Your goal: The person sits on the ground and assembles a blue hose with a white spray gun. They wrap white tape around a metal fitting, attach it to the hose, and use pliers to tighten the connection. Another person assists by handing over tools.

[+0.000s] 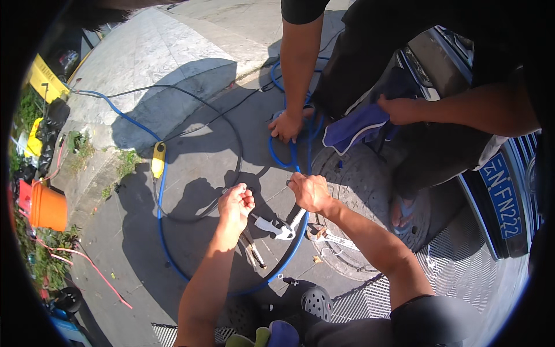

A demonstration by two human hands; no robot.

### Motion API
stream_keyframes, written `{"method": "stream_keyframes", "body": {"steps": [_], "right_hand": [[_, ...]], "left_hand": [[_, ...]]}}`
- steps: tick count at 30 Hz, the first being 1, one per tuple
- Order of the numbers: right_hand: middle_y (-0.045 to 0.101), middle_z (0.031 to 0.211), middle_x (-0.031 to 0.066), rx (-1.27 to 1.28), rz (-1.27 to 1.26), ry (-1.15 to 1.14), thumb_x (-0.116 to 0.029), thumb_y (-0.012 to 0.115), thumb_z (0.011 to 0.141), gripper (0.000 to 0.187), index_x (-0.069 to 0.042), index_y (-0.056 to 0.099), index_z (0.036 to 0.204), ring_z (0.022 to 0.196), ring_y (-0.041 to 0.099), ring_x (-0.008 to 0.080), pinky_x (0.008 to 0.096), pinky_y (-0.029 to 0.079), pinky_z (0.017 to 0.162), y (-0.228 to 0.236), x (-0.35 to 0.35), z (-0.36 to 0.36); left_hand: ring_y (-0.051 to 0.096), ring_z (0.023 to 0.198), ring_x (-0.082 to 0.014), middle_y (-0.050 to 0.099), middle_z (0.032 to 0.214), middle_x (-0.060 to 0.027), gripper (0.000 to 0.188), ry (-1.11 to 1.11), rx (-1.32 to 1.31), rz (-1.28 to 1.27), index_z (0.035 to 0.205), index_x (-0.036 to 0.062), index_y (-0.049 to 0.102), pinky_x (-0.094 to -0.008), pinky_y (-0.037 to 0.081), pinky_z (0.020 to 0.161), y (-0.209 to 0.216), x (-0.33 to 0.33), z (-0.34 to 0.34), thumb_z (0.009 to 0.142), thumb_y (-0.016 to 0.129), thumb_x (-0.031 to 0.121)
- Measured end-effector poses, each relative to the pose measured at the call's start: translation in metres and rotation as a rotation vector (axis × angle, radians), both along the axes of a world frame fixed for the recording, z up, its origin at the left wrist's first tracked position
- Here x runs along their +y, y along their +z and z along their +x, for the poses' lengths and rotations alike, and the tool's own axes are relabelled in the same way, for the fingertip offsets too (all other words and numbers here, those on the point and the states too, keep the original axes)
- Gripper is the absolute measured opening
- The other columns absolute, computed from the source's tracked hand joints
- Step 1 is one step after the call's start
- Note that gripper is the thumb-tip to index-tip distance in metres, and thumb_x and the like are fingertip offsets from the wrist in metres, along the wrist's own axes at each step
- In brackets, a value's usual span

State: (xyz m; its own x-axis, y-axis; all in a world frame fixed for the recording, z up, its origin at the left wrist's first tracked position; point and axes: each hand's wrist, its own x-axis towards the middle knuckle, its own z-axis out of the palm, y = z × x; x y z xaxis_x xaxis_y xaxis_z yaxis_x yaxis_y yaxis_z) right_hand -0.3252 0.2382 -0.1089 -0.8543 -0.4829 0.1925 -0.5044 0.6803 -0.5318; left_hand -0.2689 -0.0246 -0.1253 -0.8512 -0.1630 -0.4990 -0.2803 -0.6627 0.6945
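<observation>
My right hand (310,192) is closed round the blue hose (298,246) where it comes down from the loops farther off. To its left, my left hand (236,203) has its fingers curled in; a small dark bit shows at the fingertips, too small to name. On the paving below both hands lie a white-handled tool (274,228), an adjustable wrench (335,237) and thin rod-like tools (252,250). Across from me, another person's hand (286,125) presses down by the hose loops. That person's other hand (402,110) grips a purple-blue cloth (355,128).
A round manhole cover (370,225) lies right of my hands, beside a car's front bumper (480,202). A yellow box (158,160) on a dark cable (240,144) rests by the hose at left. An orange bucket (48,206) stands near the plants; a stone slope (156,52) rises behind.
</observation>
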Motion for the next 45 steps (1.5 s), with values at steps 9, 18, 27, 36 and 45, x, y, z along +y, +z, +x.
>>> {"method": "stream_keyframes", "body": {"steps": [9,18,27,36,45], "right_hand": [[0.066,0.067,0.0153,0.315,0.123,0.113,-0.021,0.069,0.099,0.022,-0.003,0.059,0.090,0.052,0.067,0.0353,0.0473,0.049,0.046,0.004,0.052,0.034],[0.058,0.062,0.0074,0.435,0.160,0.357,-0.024,0.070,0.090,0.022,-0.006,0.060,0.080,0.048,0.062,0.0264,0.0442,0.047,0.043,0.035,0.010,0.086],[0.061,0.066,0.0056,0.288,-0.097,0.312,-0.023,0.078,0.087,0.027,-0.008,0.057,0.078,0.050,0.064,0.0254,0.0405,0.048,0.042,0.110,0.014,0.174],[0.064,0.070,0.0142,-0.317,-0.465,0.654,-0.029,0.065,0.099,0.028,-0.008,0.058,0.082,0.065,0.068,0.0397,0.0527,0.053,0.057,0.142,-0.016,0.264],[0.069,0.077,0.0219,-0.766,-0.240,0.567,-0.040,0.055,0.103,0.041,-0.005,0.065,0.085,0.078,0.069,0.0455,0.0574,0.052,0.075,0.082,-0.034,0.268]], "left_hand": [[0.063,0.076,-0.0191,0.067,0.087,-0.0048,0.012,-0.026,-0.013,0.085,0.102,0.0092,0.069,-0.0331,0.052,0.069,-0.001,0.043,0.019,0.102,0.069,0.021],[0.061,0.070,-0.0188,0.064,0.083,-0.0025,0.011,0.149,-0.131,0.132,0.099,0.0110,0.065,-0.0343,0.050,0.065,-0.022,0.028,0.051,0.104,0.065,0.021],[0.058,0.068,-0.0188,0.061,0.083,-0.0032,0.016,0.100,-0.068,0.032,0.111,0.0074,0.066,-0.0340,0.049,0.066,0.009,0.014,0.057,0.102,0.061,0.020],[0.069,0.112,-0.0445,0.068,0.120,-0.0217,0.038,0.072,-0.178,0.183,0.096,0.0065,0.057,-0.0632,0.057,0.098,0.051,0.042,0.027,0.116,0.042,0.035],[0.070,0.118,-0.0419,0.068,0.133,-0.0198,0.038,-0.398,0.082,-0.393,0.107,0.0063,0.060,-0.0588,0.058,0.098,0.096,0.004,-0.003,0.116,0.045,0.041]]}}
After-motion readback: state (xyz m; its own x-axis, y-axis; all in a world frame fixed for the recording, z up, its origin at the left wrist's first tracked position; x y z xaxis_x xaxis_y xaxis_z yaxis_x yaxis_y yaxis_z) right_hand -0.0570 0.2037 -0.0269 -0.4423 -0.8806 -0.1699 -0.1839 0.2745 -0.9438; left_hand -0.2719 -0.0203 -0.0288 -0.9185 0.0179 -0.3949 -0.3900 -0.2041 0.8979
